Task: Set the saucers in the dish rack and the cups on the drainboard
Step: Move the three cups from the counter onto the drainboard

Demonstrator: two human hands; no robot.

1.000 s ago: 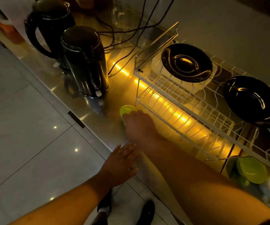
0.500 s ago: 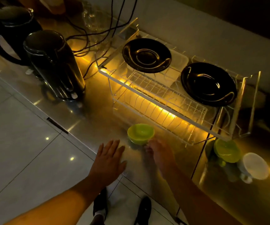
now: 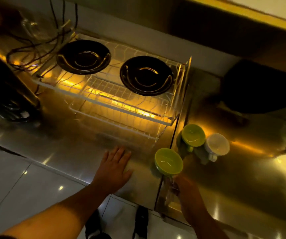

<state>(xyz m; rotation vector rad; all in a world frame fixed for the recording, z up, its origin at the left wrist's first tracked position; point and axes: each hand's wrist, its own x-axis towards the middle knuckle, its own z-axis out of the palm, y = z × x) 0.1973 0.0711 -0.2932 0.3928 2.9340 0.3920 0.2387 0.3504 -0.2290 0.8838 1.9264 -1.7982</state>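
Two black saucers (image 3: 83, 56) (image 3: 146, 75) lie flat on the top tier of the white wire dish rack (image 3: 104, 103). My right hand (image 3: 185, 186) grips a green cup (image 3: 169, 161) by its near side, right at the seam where the steel drainboard (image 3: 242, 178) begins. A second green cup (image 3: 193, 135) and a white cup (image 3: 217, 144) stand on the drainboard just behind it. My left hand (image 3: 114, 166) rests flat on the counter in front of the rack, fingers spread, with nothing in it.
A dark kettle (image 3: 6, 94) stands left of the rack, with tangled cables (image 3: 33, 54) and a glass jug (image 3: 33, 26) behind it. A large dark round object (image 3: 259, 87) sits at the back right. Tiled floor and my shoes (image 3: 142, 221) lie below the counter edge.
My right hand has carried the green cup from the kettle side rightward along the front of the rack to the drainboard's edge. The view has swung right; my left hand stays flat.
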